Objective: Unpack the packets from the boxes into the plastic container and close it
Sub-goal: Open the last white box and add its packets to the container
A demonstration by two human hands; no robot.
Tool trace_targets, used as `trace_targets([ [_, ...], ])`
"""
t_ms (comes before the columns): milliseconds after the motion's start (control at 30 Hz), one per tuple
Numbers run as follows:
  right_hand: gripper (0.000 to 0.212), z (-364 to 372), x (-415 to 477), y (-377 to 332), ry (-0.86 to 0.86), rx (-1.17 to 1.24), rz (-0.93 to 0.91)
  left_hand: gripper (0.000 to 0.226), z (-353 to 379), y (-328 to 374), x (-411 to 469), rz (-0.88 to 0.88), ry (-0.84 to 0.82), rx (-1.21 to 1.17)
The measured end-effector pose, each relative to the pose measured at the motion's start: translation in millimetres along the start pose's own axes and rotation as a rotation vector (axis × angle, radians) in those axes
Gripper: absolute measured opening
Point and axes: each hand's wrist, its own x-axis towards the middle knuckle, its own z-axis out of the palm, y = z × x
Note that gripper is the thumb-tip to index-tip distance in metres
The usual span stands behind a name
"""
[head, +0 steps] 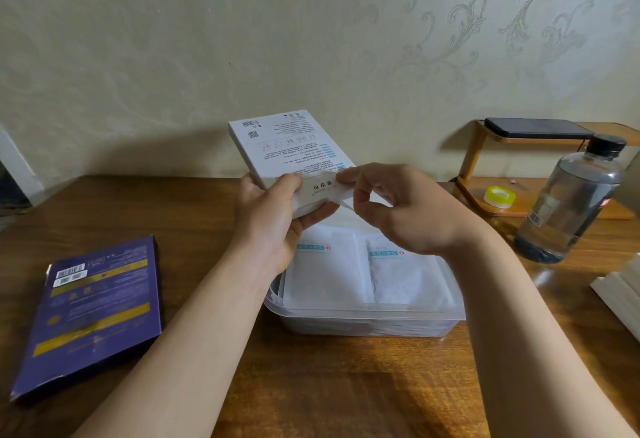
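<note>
White box held tilted above plastic container, near end gripped in left hand, thumb on top. End flap pinched between thumb and fingers of right hand. Thin card: probably light, stiff on the faces, easily creased at flap. Best steadied by long edges. White packets lying flat in container; likely soft, slick, light. Take by a sealed edge. Purple box flat on table, well apart at left.
</note>
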Motion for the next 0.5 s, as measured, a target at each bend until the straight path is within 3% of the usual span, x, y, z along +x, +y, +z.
trace_targets([
  [300, 0.016, -1.5, 1.4, 2.8, 0.013, 0.066, 0.006, 0.034, 0.0, -0.7, 0.7, -0.032, 0.028, -0.055],
  [433, 0.007, 0.7, 10.4, 0.9, 0.473, 0.227, 0.161, 0.035, -0.7, 3.1, 3.1, -0.009, 0.026, -0.083],
  [500, 0.012, 3.1, 14.5, -1.8, 0.567, 0.352, 0.347, 0.035, -0.7, 4.5, 3.2, 0.0, 0.011, -0.088],
])
